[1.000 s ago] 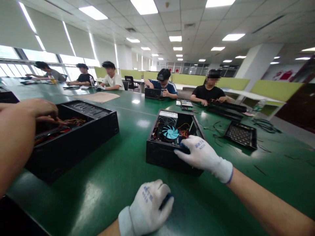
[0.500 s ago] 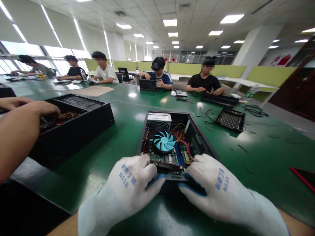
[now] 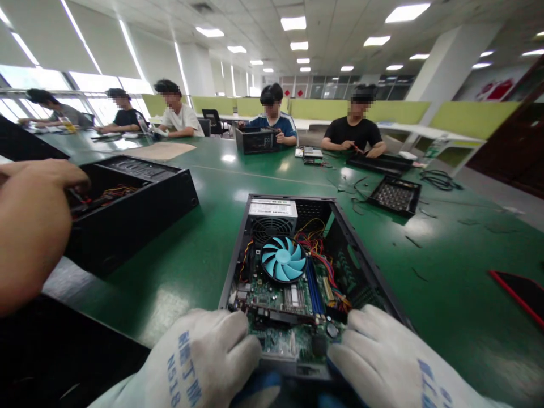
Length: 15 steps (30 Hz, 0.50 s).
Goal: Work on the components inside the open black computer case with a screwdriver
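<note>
An open black computer case (image 3: 359, 249) lies on the green table in front of me, its inside facing up. My left hand (image 3: 208, 351), in a white glove with blue palm, is closed around the near left part of the case. On the near right side, my right hand (image 3: 378, 351) grips it in a matching glove. Both thumbs are partly hidden below the near edge. Inside are a light-blue cooling fan (image 3: 283, 258), a green motherboard (image 3: 276, 340), a power supply (image 3: 272, 209) and coloured cables (image 3: 325, 258).
At left, a co-worker's bare hand (image 3: 46, 175) reaches into another black case (image 3: 144, 226). A red-edged black object (image 3: 518, 294) lies at right. Beyond are a dark tray (image 3: 395, 195), cable scraps and coiled cable (image 3: 440, 180). Several people sit across the table.
The case has come nearer to me with both hands on it, showing more of the motherboard. My hands are lower in view. Across the table, a person's case has been turned.
</note>
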{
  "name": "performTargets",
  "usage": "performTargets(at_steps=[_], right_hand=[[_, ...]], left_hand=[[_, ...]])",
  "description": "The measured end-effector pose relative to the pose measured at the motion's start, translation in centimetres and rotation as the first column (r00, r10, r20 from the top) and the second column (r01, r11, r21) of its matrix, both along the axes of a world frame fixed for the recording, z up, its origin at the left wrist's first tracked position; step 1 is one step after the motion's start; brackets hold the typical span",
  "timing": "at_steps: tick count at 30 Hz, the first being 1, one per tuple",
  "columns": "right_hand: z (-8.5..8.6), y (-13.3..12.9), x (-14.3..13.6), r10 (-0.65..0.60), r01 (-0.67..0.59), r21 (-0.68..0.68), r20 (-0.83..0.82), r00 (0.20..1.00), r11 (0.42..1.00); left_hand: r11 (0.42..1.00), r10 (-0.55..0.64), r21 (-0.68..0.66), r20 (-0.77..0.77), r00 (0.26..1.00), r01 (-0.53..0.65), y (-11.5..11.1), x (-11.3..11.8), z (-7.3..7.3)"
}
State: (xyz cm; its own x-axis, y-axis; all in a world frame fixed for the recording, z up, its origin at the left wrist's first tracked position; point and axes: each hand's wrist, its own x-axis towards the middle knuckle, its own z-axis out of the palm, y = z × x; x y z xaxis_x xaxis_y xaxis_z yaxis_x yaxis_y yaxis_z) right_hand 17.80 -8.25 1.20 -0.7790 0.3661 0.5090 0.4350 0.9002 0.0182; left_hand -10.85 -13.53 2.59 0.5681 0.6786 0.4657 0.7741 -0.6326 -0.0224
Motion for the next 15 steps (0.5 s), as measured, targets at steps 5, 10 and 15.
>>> performTargets(at_steps=[5, 10, 15], right_hand=[[-0.1, -1.9, 0.0, -0.049, 0.053, -0.051, 0.092, 0.995, 0.997], [3.4, -0.8, -0.2, -0.002, 0.027, -0.137, 0.181, 0.983, 0.99], [4.2, 4.3, -2.6, -0.152, 0.148, 0.04, 0.334, 0.93, 0.988]], left_hand=[[1.0, 0.018, -0.008, 0.028, 0.999, -0.017, -1.9, -0.1, -0.6], [0.998, 0.03, -0.048, -0.064, 0.997, -0.034, -2.3, 0.1, 0.3], [0.992, 0.071, -0.103, 0.018, 0.997, -0.069, -2.8, 0.7, 1.2]])
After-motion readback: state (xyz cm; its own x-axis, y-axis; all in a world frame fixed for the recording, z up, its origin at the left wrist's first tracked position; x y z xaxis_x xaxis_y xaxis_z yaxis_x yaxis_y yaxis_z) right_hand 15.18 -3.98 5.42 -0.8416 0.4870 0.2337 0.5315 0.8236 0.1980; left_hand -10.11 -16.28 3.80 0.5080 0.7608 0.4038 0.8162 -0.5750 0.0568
